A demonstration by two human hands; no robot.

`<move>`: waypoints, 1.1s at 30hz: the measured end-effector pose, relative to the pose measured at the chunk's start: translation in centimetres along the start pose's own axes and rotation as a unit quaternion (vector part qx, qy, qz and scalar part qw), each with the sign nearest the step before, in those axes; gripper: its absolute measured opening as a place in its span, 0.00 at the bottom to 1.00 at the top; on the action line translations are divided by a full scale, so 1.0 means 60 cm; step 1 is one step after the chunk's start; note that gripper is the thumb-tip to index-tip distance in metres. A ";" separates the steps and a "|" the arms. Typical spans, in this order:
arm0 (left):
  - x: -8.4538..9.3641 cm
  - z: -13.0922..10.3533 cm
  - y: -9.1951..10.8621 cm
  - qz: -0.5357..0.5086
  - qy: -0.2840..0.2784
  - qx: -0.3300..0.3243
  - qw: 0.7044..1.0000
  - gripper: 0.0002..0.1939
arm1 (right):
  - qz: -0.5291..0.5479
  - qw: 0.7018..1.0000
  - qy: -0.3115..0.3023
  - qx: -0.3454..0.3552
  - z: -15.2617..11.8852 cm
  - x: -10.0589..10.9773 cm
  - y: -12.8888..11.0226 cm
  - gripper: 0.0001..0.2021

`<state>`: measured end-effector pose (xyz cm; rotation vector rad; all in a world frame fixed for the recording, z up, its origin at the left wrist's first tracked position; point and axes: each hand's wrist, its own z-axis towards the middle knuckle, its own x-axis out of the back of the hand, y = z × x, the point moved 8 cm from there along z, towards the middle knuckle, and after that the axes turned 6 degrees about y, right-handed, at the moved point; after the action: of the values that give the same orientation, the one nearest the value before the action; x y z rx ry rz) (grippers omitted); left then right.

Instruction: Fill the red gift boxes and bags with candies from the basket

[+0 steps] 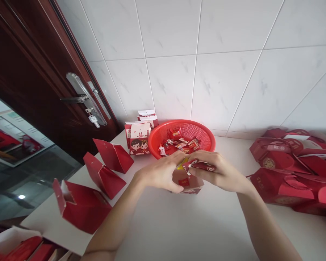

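My left hand (pixel 167 174) is wrapped round the left side of an open paper box (pixel 191 189), its thumb at the near edge. A red packet and something yellow show inside the box. Over the box's right side, my right hand (pixel 218 170) holds dark red wrapped sweets (pixel 203 166) between thumb and fingers. Just behind both hands stands a red plastic basket (pixel 206 136) with several wrapped sweets (pixel 183 144) in it. The fingertips of my left hand are partly hidden behind the box and sweets.
Red paper bags (pixel 104 179) stand along the left of the white table (pixel 157 232). Printed boxes with cartoon figures (pixel 140 143) are left of the basket. Many red boxes (pixel 282 188) are piled at right. A tiled wall and a dark door (pixel 43 65) lie behind.
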<state>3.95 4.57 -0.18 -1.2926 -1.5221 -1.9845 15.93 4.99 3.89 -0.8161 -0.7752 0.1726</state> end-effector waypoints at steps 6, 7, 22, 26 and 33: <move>0.007 0.007 -0.004 -0.015 0.018 -0.027 0.999 0.35 | -0.056 0.998 -0.014 0.009 0.004 -0.018 0.011 0.06; 0.007 0.008 -0.003 -0.017 0.017 -0.029 0.999 0.36 | -0.076 0.997 -0.023 0.008 0.003 -0.023 0.015 0.06; 0.005 0.007 -0.014 -0.001 0.010 0.000 1.000 0.46 | -0.017 0.999 0.029 -0.022 -0.002 0.008 0.010 0.06; 0.004 0.007 -0.019 -0.015 0.007 -0.002 1.000 0.49 | 0.045 0.996 0.057 -0.053 -0.001 0.020 0.021 0.08; 0.002 0.010 -0.029 -0.034 0.015 -0.015 0.999 0.49 | 0.064 0.994 0.077 -0.045 0.005 0.020 0.028 0.08</move>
<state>2.93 5.81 -1.12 -1.2335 -1.5470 -2.0661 16.85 6.84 3.51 -0.9536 -0.5889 0.1888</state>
